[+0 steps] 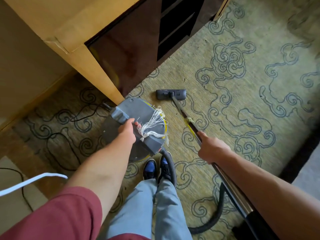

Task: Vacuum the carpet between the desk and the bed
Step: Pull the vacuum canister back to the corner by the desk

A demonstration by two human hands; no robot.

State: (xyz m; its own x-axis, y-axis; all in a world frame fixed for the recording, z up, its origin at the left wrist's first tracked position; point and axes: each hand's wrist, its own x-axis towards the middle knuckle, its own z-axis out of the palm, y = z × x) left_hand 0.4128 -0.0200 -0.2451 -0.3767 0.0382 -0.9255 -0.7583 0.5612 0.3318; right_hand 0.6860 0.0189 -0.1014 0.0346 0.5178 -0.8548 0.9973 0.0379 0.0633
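Observation:
A grey round vacuum canister (136,108) with a yellow rim hangs just in front of my feet, white frayed string tied to its handle. My left hand (127,131) grips that handle. My right hand (210,148) is closed around the metal wand (180,110), which runs forward to the black floor nozzle (171,94) resting flat on the green patterned carpet (242,101). A dark hose (214,217) loops from the canister behind my legs to the wand. The wooden desk (97,54) stands at the left. The bed edge (308,168) shows at the right.
Black cables (58,148) lie on the carpet under the desk at the left. A white cord (32,181) crosses the lower left. A dark open shelf unit (174,28) stands ahead beside the desk. My shoes (156,168) stand close to the canister.

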